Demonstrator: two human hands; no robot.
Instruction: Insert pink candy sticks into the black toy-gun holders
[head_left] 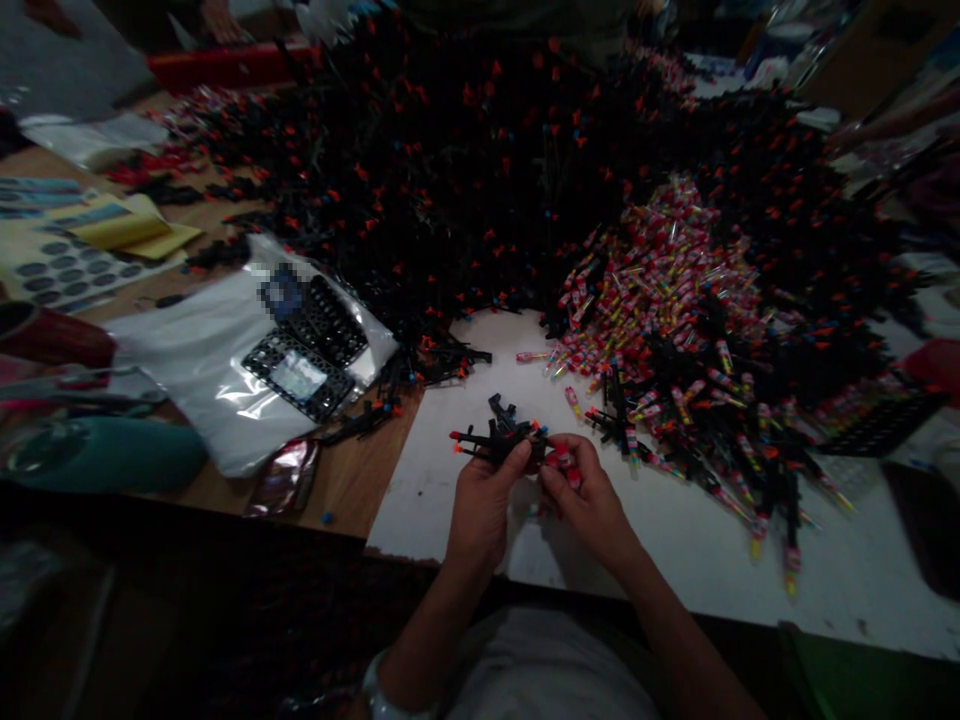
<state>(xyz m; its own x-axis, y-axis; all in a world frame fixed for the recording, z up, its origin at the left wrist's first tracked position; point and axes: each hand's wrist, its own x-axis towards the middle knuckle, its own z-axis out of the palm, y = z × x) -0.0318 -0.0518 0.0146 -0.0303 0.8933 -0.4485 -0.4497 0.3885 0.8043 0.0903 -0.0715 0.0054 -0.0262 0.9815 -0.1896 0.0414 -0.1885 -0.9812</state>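
My left hand [484, 500] is closed around a small bunch of black plastic toy pieces with orange tips [496, 437], held just above the white sheet [675, 540]. Against the right end of that bunch, my right hand [581, 490] pinches a small red wrapped candy stick [564, 458]. A huge heap of the same black pieces [465, 160] fills the table behind. To the right lies a pile of colourful wrapped candy sticks [660, 290], mixed with black pieces.
A clear plastic bag with black perforated plates [307, 345] lies on a white bag at the left. Sticker sheets [67, 260] and yellow paper sit at the far left. A teal object [112, 455] rests at the near-left table edge. Another person's arm [892, 125] shows at the far right.
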